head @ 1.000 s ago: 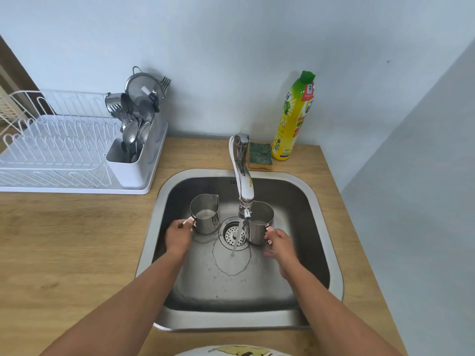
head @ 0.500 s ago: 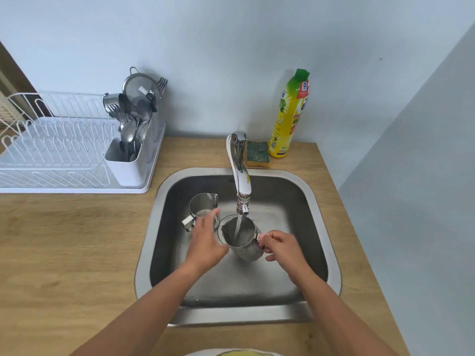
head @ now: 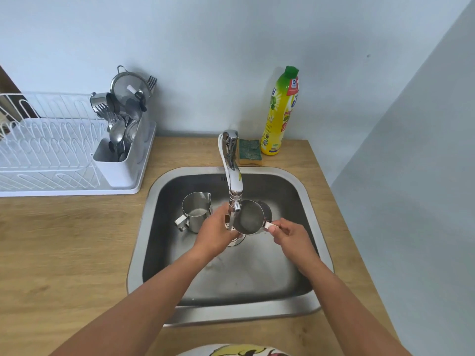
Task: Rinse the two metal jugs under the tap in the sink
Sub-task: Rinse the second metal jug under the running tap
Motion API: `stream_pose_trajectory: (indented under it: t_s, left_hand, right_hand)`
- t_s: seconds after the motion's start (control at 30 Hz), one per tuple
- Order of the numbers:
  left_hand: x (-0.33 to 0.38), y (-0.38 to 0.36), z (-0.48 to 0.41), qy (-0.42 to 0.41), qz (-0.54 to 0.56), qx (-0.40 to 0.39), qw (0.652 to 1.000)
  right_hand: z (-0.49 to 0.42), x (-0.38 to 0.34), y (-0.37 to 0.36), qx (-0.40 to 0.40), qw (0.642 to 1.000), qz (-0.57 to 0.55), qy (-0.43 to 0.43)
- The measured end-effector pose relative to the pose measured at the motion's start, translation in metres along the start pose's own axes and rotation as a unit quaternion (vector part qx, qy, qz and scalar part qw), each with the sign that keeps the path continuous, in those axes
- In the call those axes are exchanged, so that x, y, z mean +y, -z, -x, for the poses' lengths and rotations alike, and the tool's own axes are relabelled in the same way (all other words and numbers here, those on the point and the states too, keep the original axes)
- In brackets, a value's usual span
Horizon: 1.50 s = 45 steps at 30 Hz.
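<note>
Two metal jugs are in the steel sink (head: 303, 191). One jug (head: 250, 217) is lifted and tilted towards me just right of the tap spout (head: 234, 181). My right hand (head: 290, 235) grips its white-tipped handle, and my left hand (head: 216, 233) is against its left side, below the spout. Water runs from the tap between my left hand and this jug. The other jug (head: 196, 210) stands upright on the sink floor to the left, with its handle pointing front-left and no hand on it.
A white dish rack (head: 51, 150) with a cutlery holder (head: 120, 150) full of utensils sits on the wooden counter (head: 64, 240) at left. A green sponge (head: 249, 151) and a yellow detergent bottle (head: 281, 111) stand behind the sink. A wall is close at right.
My left hand let go of the left jug and came to the right jug. The right jug was lifted off the sink floor to the running water and has now tilted and shifted slightly right.
</note>
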<state>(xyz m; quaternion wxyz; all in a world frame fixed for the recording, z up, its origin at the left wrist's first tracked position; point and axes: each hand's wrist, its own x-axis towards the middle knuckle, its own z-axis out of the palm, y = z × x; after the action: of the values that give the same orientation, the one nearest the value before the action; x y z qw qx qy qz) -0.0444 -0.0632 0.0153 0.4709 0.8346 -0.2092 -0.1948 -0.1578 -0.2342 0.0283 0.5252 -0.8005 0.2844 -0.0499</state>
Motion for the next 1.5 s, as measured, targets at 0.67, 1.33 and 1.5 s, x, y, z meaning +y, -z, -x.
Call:
stream_pose_trajectory:
  t_s: [0.67,1.33,1.5]
  left_hand:
    - [0.009,0.057,0.026,-0.113,-0.203,0.073,0.97]
    - [-0.016,0.028,0.033,0.161,0.156,-0.075,0.972]
    - [-0.008,0.011,0.023,0.14,0.158,-0.085,0.974]
  right_hand:
    - [-0.023,0.001,-0.053,-0.172,0.936,-0.296,-0.084]
    - [0.002,-0.026,0.002,-0.101,0.99,0.01,-0.1]
    - [0.004,-0.031,0.016,-0.054,0.994,0.078,-0.047]
